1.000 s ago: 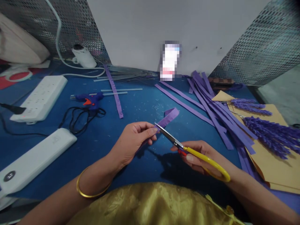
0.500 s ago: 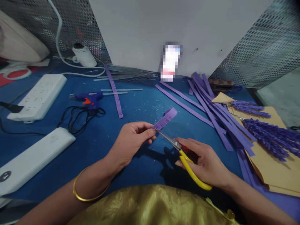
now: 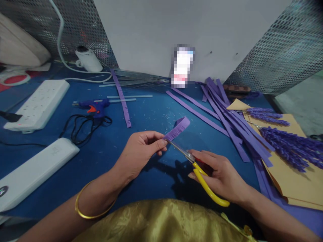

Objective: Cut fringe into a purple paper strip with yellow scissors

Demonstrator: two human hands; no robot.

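Between thumb and fingers, my left hand pinches one end of a purple paper strip. Fine slits run along the strip, and its far end curls back over. My right hand is wrapped round the yellow handles of a pair of scissors. The blades reach to the strip beside my left fingertips and look nearly closed; their tips are hidden there. Another purple strip with a nicked edge lies flat beyond my left hand.
A blue glue gun and white power strip lie left, near a long white device. Uncut purple strips, lavender-like flowers and brown paper are at right. A blurred phone leans on the back panel.
The view has shifted very slightly. Both hands, the strip and the scissors hold almost the same position.
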